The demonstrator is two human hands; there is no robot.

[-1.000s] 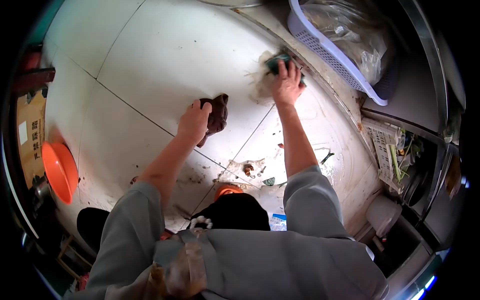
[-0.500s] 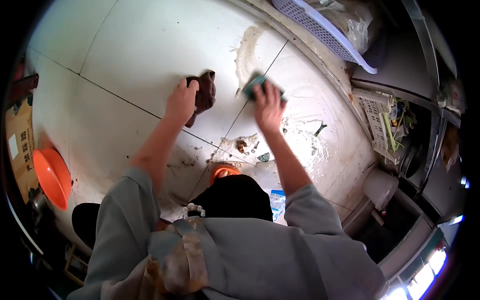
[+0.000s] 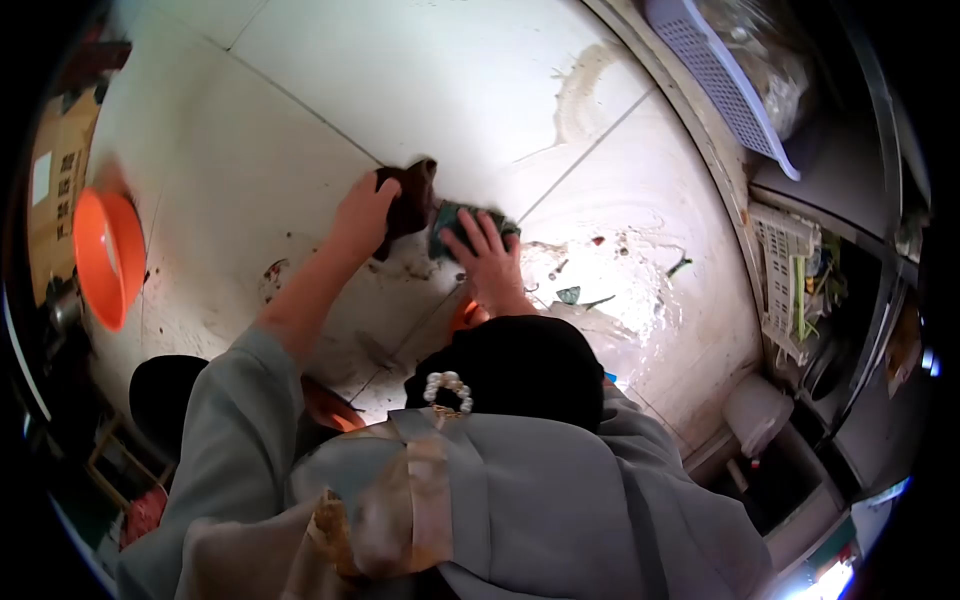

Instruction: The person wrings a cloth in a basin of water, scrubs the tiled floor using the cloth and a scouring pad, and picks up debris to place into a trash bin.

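Left hand [image 3: 363, 214] grips dark brown cloth [image 3: 412, 202], right hand [image 3: 492, 268] spreads over green cloth [image 3: 447, 222]; both look light, soft, probably damp, best held mid-cloth.

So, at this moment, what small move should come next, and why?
Probably slide the green pad rightward over the green scrap: the right hand lies spread on the pad, and that scrap and other bits lie loose on the wet floor to its right. The left hand, holding the brown cloth, could wait.
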